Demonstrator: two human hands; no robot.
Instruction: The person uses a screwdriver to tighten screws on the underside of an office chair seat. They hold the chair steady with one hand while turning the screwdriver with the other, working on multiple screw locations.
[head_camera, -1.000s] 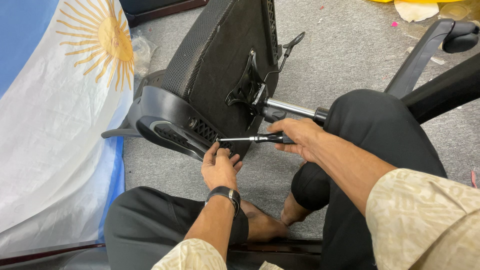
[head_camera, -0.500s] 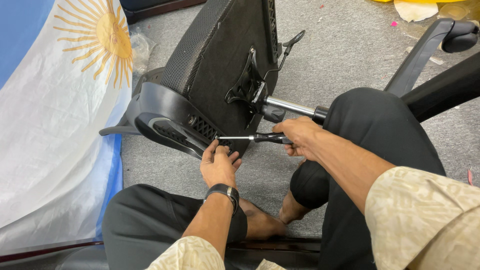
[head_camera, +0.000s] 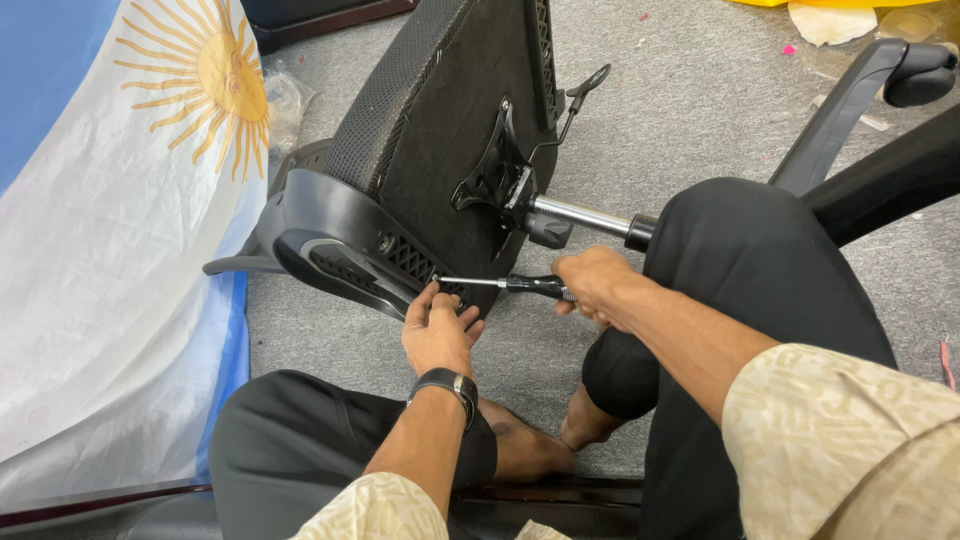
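Right hand (head_camera: 592, 287) grips black-handled screwdriver (head_camera: 500, 284), tip at black plastic chair-seat underside (head_camera: 340, 235) lying sideways on grey carpet (head_camera: 700, 110); left hand (head_camera: 437, 330) pinches near the tip, likely steadying it.

Grey carpet floor (head_camera: 700, 110) under a tipped black office chair (head_camera: 440, 150), flag cloth (head_camera: 110, 280) and scattered scraps (head_camera: 835, 20).

Even, bright indoor light falls from above, with no hard shadows on the grey carpeted floor (head_camera: 700, 100). The polished silver metal cylinder (head_camera: 585, 214) carries a thin glare streak. The black mesh chair seat (head_camera: 440, 120) swallows detail in its dark weave. Focus is sharp centrally; the cream patterned sleeve (head_camera: 850, 440) nearest the lens looks slightly soft.
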